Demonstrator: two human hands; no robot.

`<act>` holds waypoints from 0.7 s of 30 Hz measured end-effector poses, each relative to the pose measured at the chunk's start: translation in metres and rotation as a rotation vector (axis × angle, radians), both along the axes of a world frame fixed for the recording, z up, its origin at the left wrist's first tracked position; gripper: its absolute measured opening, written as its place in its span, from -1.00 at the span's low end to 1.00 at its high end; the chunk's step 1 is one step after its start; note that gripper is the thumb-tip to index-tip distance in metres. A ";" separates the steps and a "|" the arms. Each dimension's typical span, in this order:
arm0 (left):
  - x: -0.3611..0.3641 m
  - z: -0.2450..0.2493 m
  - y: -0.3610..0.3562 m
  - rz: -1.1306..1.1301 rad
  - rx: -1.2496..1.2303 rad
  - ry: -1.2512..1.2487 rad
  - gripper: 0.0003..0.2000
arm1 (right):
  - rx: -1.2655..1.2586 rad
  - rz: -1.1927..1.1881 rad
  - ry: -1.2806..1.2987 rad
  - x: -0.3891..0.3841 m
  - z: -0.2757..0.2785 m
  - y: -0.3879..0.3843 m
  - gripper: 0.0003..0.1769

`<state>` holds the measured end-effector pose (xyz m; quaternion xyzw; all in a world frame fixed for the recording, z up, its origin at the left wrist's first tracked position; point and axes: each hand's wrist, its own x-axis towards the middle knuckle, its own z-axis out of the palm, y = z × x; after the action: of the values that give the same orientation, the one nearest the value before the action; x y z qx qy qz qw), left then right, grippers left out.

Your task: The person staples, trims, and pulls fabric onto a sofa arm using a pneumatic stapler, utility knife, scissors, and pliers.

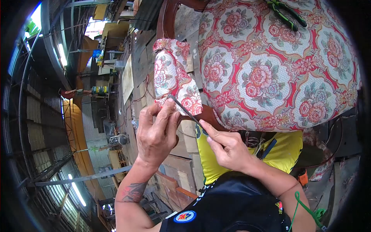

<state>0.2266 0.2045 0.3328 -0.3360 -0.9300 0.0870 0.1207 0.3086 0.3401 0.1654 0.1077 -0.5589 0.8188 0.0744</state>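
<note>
My left hand [156, 129] is closed, its fingertips pinching the lower edge of a floral fabric piece [166, 75] on a wooden chair arm. My right hand [228, 149] grips a thin dark rod-like tool [187, 108]. The tool slants up and left, and its far end meets the fabric beside my left fingertips. What kind of tool it is cannot be made out, since its near end is inside my right hand. A large padded seat [266, 83] in matching red and white floral cloth lies just right of the fabric piece.
Pliers with black and green handles [288, 15] lie on the padded seat. The brown wooden chair frame [165, 23] curves along its left side. Boards [179, 170] cover the floor below. A green cord [305, 208] hangs at lower right.
</note>
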 end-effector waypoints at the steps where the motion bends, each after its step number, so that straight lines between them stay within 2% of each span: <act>1: -0.001 -0.001 -0.002 -0.003 0.002 0.011 -0.58 | -0.013 0.011 -0.007 0.000 0.001 -0.001 -0.35; 8: -0.002 -0.004 -0.004 -0.023 0.040 0.037 -0.58 | -0.113 0.153 -0.106 0.000 0.006 0.000 -0.38; 10: -0.003 -0.004 -0.004 -0.038 0.047 0.036 -0.57 | -0.281 0.221 -0.223 0.005 0.009 -0.014 -0.38; 11: -0.003 -0.004 -0.004 -0.039 0.054 0.035 -0.57 | -0.279 0.221 -0.221 0.008 0.014 -0.018 -0.38; 13: -0.002 -0.004 -0.004 -0.037 0.063 0.035 -0.56 | -0.175 0.049 -0.191 0.013 0.027 -0.028 -0.39; 14: -0.002 -0.003 -0.005 -0.036 0.053 0.036 -0.57 | -0.165 -0.080 -0.090 0.011 0.025 -0.039 -0.39; 15: -0.002 -0.003 -0.005 -0.034 0.045 0.036 -0.57 | -0.162 -0.079 -0.089 0.012 0.021 -0.045 -0.39; 18: -0.003 -0.003 -0.005 -0.047 0.080 0.018 -0.57 | -0.266 0.045 -0.157 0.009 0.008 -0.056 -0.43; 20: -0.003 -0.003 -0.005 -0.051 0.088 0.021 -0.57 | -0.602 0.418 -0.381 0.002 -0.005 -0.053 -0.47; 21: -0.003 -0.003 -0.006 -0.056 0.089 0.018 -0.58 | -0.596 0.414 -0.381 -0.003 -0.010 -0.051 -0.47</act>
<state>0.2237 0.1990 0.3300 -0.3555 -0.9221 0.0450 0.1461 0.3051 0.2893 0.1555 0.0383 -0.2672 0.9479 -0.1690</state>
